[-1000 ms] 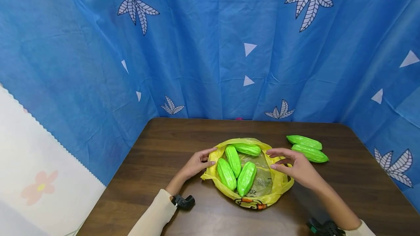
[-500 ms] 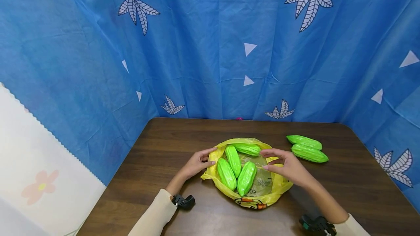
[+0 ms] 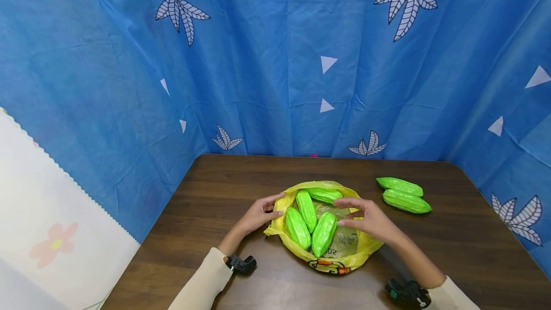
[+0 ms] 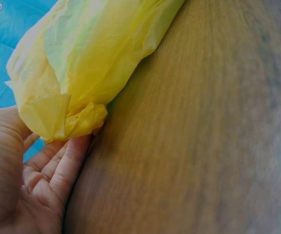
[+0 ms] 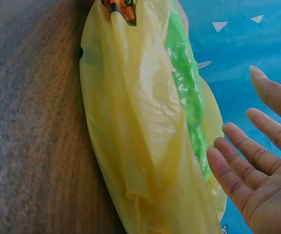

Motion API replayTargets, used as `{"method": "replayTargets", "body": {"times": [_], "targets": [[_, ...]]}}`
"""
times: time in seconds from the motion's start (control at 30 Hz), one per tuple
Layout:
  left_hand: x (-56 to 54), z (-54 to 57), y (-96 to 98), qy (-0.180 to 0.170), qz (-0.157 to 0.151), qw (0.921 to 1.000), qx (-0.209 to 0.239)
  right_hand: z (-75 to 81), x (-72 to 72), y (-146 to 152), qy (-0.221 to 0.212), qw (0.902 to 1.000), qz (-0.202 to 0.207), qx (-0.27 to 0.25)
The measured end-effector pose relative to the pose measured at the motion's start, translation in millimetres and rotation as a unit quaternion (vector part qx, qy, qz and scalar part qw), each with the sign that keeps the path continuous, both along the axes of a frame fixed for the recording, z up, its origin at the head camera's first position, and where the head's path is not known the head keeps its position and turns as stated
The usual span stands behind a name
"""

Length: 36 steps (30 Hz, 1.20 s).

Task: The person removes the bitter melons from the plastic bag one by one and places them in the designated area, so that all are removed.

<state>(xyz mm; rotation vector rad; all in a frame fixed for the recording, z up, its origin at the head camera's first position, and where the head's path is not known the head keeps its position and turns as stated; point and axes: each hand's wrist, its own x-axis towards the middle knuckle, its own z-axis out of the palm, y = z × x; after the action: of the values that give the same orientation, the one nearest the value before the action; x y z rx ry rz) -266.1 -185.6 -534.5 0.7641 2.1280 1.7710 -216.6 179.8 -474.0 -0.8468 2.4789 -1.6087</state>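
A yellow plastic bag (image 3: 363,248) lies on the table with its mouth spread wide. Several bright green bitter melons (image 3: 324,234) rest inside it, toward its left and back. My left hand (image 3: 258,215) holds the bag's left rim between thumb and fingers; in the left wrist view the crumpled yellow edge partly hides the fingertips. Over the bag's right part hovers my right hand (image 3: 366,219), fingers spread and nothing in them, fingertips near the melons. The right wrist view shows that palm (image 5: 272,195) beside the bag's mouth.
Two more green bitter melons (image 3: 402,194) lie side by side on the brown wooden table (image 3: 228,181), right of the bag and farther back. A blue patterned curtain (image 3: 267,61) hangs behind the table and at its sides.
My right hand has moved left, from the bag's right rim to over its opening. My left hand, the bag and the melons stay in place.
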Motion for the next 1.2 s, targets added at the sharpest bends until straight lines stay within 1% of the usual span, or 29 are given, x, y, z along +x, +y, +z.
{"method": "replayTargets", "body": {"times": [0.1, 0.37, 0.57, 0.73, 0.9, 1.03, 1.2], "targets": [[-1.0, -1.2, 0.2, 0.001, -0.003, 1.0, 0.004, -2.9, -1.9, -2, 0.001, 1.0, 0.006, 0.004], [-1.0, 1.1, 2.3, -0.007, -0.001, 1.0, 0.004, -7.9, -4.6, -4, -0.026, 0.9993, 0.022, 0.016], [-1.3, 2.4, 3.6, -0.005, -0.003, 1.0, 0.004, -12.2, -5.9, -3, -0.027, 0.9989, 0.029, 0.027], [-1.4, 1.2, 3.6, -0.003, -0.004, 1.0, 0.004, -16.7, -6.0, -2, -0.037, 0.9982, 0.04, 0.026], [-1.0, 1.3, 2.8, -0.004, -0.001, 1.0, 0.001, -19.8, -6.1, -4, -0.036, 0.9983, 0.037, 0.027], [-0.1, 1.9, 1.6, -0.002, 0.005, 1.0, -0.006, -21.9, -6.9, -5, -0.036, 0.9979, 0.043, 0.031], [0.2, 1.5, 0.4, -0.008, 0.007, 0.9999, -0.009, -23.7, -6.9, -6, -0.039, 0.9976, 0.049, 0.03]]}}
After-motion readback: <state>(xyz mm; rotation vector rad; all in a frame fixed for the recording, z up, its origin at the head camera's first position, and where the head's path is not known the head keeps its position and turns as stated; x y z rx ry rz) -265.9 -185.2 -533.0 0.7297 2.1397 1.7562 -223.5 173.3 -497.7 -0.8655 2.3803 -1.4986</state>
